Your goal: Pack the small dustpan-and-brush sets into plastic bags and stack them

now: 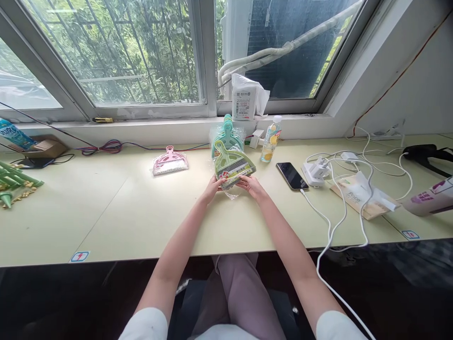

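Both hands are holding the green dustpan: the left hand grips its lower edge at 7 o'clock, the right hand its lower edge at 5 o'clock, with fingers drawn in against the rim. The dustpan is tilted with its handle toward 11 o'clock, and a printed label lies across its front; clear plastic shows just under it

Reading the clock from that dustpan, with 12 toward the window, the blue-green dustpans stand just behind it at 12 o'clock, in clear wrap. At 9 o'clock the pink dustpan, also in clear wrap, lies flat on the table, apart from the hands. A capped drink bottle stands near at 2 o'clock, and a phone lies face up at 3 o'clock with a white cable at its lower end. Farther out at 3 o'clock are a white power adapter and a tissue packet. A tissue pack sits on the windowsill at 12 o'clock; a yellow cutter lies there at 10 o'clock. Green stalks lie far off at 9 o'clock, by the table's left end
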`<action>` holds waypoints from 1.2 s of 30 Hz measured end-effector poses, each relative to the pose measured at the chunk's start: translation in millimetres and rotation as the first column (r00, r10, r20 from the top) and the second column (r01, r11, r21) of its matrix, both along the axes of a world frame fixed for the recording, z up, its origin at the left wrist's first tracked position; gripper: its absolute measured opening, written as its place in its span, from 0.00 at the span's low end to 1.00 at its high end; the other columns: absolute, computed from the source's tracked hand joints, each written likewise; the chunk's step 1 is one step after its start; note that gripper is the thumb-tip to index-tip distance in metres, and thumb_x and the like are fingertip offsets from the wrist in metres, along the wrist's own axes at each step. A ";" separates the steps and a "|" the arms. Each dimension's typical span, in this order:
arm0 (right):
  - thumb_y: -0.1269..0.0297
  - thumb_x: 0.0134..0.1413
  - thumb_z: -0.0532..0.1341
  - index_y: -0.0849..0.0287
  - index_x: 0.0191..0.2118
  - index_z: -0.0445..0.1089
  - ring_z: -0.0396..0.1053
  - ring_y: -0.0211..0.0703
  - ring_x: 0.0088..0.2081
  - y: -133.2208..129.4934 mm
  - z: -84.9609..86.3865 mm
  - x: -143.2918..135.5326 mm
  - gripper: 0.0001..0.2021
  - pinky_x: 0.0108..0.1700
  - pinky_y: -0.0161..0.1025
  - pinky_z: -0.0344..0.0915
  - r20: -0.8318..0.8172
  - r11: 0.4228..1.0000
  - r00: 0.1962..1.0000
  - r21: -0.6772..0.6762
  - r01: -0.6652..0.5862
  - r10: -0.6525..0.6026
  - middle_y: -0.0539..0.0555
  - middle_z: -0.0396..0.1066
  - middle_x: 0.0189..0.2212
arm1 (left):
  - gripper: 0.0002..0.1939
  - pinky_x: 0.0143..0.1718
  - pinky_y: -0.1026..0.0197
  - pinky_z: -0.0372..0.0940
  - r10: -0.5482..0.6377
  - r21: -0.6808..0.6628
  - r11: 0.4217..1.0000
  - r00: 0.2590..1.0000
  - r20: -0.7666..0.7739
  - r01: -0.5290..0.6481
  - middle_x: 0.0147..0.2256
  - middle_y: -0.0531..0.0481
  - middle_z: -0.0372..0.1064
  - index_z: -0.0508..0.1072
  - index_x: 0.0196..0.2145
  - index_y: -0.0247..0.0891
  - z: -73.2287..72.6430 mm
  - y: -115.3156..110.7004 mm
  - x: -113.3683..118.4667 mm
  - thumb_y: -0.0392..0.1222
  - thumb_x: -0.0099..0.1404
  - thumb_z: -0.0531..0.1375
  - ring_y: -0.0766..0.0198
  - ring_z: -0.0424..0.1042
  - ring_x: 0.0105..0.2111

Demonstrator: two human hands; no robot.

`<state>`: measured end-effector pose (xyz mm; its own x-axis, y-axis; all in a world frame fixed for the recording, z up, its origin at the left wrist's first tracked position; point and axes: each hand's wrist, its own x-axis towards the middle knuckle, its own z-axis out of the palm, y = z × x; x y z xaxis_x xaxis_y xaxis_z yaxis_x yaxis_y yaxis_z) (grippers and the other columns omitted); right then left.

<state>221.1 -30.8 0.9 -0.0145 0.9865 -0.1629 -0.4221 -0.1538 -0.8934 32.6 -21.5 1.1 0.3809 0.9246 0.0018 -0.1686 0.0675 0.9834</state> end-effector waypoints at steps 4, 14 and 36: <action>0.66 0.58 0.59 0.61 0.35 0.70 0.78 0.43 0.32 3.3 0.7 9.5 0.04 0.39 0.41 0.76 0.094 0.999 0.995 -0.024 0.027 -0.025 0.56 0.78 0.31 | 0.27 0.35 0.54 0.72 0.058 -0.050 0.997 0.997 0.045 -0.055 0.47 0.42 0.72 0.60 0.54 0.37 0.6 6.3 -6.9 0.42 0.56 0.60 0.60 0.76 0.31; 0.74 0.49 0.60 0.49 0.55 0.67 0.61 0.49 0.60 7.6 -1.5 29.5 0.26 0.65 0.53 0.51 0.669 0.806 0.543 0.591 0.025 -0.507 0.52 0.63 0.60 | 0.21 0.31 0.62 0.71 0.343 -0.247 0.919 0.931 0.123 -0.306 0.38 0.47 0.73 0.66 0.45 0.36 -1.7 26.0 -34.1 0.36 0.51 0.58 0.62 0.74 0.34; 0.66 0.37 0.71 0.50 0.63 0.54 0.73 0.41 0.42 13.3 -19.4 10.4 0.45 0.52 0.45 0.68 0.250 0.966 0.942 0.179 0.185 -0.226 0.52 0.74 0.46 | 0.23 0.17 0.67 0.58 -0.042 -0.105 0.994 0.996 -0.079 0.033 0.34 0.47 0.74 0.66 0.46 0.38 6.5 15.0 -36.3 0.57 0.60 0.59 0.69 0.69 0.19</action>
<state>231.5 -17.4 -18.4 0.2142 0.9766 0.0183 -0.1740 0.0566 -0.9831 -3.8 -6.5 7.7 0.4104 0.9032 -0.1254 -0.0842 0.1745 0.9810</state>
